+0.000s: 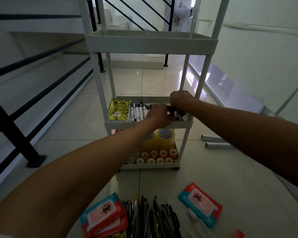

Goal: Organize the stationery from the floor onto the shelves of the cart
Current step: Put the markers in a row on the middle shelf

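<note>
Markers (138,112) in cart (150,124) shelf

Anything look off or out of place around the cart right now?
Two staple strips lie loose on the floor right of the cart, apart from the pens and wipe packs still waiting in front. Nothing looks spilled or damaged.

Looked like matt white plastic on the cart (151,43); glossy, reflective tile on the floor (76,121); shiny clear film on the tape rolls (165,138); matt printed paper on the notebook (119,109); slick plastic wrap on the near wipe packs (200,203); bright metal on the staple strips (217,142) at right
</note>
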`<state>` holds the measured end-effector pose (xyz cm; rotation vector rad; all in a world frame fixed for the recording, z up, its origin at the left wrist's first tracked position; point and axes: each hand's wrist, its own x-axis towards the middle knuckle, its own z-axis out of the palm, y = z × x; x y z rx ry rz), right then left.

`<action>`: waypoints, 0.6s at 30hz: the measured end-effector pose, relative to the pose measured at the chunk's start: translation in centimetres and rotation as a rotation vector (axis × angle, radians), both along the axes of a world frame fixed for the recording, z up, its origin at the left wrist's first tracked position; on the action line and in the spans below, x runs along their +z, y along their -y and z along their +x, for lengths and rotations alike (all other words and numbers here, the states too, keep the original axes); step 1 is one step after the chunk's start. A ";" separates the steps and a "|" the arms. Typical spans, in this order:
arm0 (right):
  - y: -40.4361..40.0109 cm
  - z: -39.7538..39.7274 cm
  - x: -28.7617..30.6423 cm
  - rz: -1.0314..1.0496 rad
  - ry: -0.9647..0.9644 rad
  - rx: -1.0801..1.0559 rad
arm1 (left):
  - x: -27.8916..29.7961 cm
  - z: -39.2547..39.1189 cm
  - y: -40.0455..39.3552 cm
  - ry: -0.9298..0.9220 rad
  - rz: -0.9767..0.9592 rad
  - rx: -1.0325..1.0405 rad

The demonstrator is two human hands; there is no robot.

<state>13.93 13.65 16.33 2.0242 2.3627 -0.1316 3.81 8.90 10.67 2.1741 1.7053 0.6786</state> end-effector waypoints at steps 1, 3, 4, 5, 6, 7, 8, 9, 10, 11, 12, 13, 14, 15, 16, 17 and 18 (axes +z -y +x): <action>0.1 0.0 -0.1 0.035 0.021 0.016 | -0.2 -0.2 0.1 0.004 0.015 -0.017; 0.2 0.1 -0.2 0.105 0.053 0.046 | -0.4 -0.5 0.3 0.014 0.028 -0.052; 0.2 0.2 -0.2 0.127 0.070 0.055 | -0.5 -0.6 0.4 0.016 0.028 -0.077; 0.2 0.2 -0.2 0.147 0.085 0.063 | -0.5 -0.7 0.4 0.005 0.025 -0.111; 0.2 0.2 -0.1 0.165 0.094 0.072 | -0.5 -0.8 0.5 -0.022 0.021 -0.150; 0.2 0.3 -0.1 0.182 0.099 0.086 | -0.5 -0.8 0.6 -0.065 0.021 -0.187; 0.2 0.3 -0.2 0.196 0.104 0.101 | -0.5 -0.7 0.8 -0.128 0.024 -0.209; 0.1 0.4 -0.2 0.209 0.109 0.113 | -0.5 -0.7 1.0 -0.203 0.033 -0.219; 0.1 0.4 -0.2 0.222 0.114 0.123 | -0.6 -0.6 1.1 -0.274 0.048 -0.219; 0.0 0.4 -0.3 0.230 0.121 0.131 | -0.7 -0.6 1.2 -0.328 0.066 -0.218; 0.0 0.4 -0.3 0.237 0.128 0.138 | -0.9 -0.6 1.3 -0.359 0.080 -0.217; 0.0 0.4 -0.3 0.242 0.132 0.144 | -1.0 -0.7 1.3 -0.378 0.091 -0.223; 0.0 0.4 -0.3 0.238 0.134 0.145 | -1.0 -0.7 1.4 -0.384 0.092 -0.239; 0.0 0.3 -0.2 0.217 0.138 0.141 | -0.9 -0.8 1.4 -0.372 0.084 -0.261; -0.1 0.3 -0.2 0.184 0.145 0.135 | -0.7 -0.9 1.6 -0.336 0.080 -0.281; -0.1 0.3 -0.2 0.141 0.146 0.124 | -0.6 -1.0 1.7 -0.291 0.095 -0.287; -0.2 0.3 -0.2 0.097 0.140 0.112 | -0.6 -1.2 1.9 -0.266 0.132 -0.265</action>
